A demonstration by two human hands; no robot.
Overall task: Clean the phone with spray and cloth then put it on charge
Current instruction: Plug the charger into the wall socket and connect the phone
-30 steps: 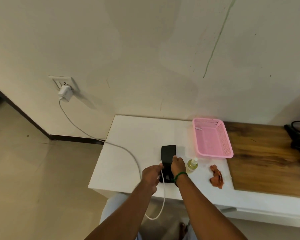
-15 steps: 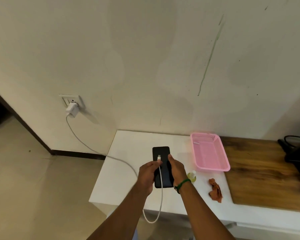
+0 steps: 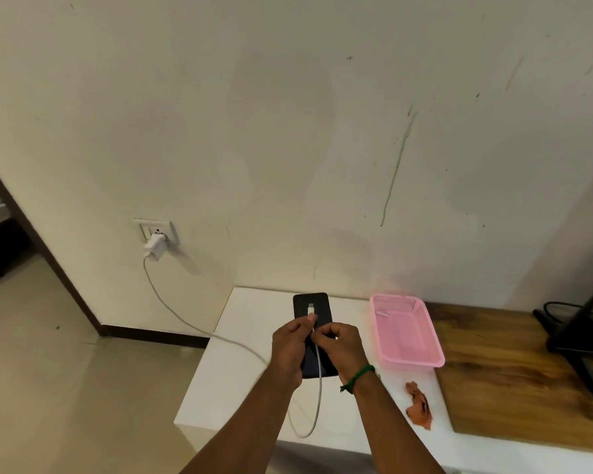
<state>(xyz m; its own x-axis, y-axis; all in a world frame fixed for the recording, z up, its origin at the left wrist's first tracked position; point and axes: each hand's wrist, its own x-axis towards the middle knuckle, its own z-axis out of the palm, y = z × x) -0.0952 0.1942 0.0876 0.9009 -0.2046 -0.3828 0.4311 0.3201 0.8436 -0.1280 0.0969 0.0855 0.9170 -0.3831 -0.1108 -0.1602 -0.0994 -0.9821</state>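
Observation:
The black phone [image 3: 310, 302] is held lengthwise above the white table [image 3: 244, 340], with both my hands around its lower half. My left hand [image 3: 288, 350] pinches the white charging cable [image 3: 318, 378] just behind its plug [image 3: 311, 307], which lies over the phone's face and points away from me. My right hand [image 3: 343, 347], with a green band at the wrist, grips the phone's right side. The cable loops below the table edge and runs left to the white charger [image 3: 155, 246] in the wall socket. A crumpled orange cloth [image 3: 419, 405] lies on the table to the right. The spray bottle is hidden.
A pink plastic basket [image 3: 425, 360] sits on the table right of the phone, next to a wooden top [image 3: 514, 374]. A black stand and cables [image 3: 575, 336] are at the far right. The wall stands close behind the table, with bare floor to the left.
The phone has come up off the table and moved away from me in both hands. The cable's plug now lies over the phone's face, and the spray bottle has gone behind my right wrist.

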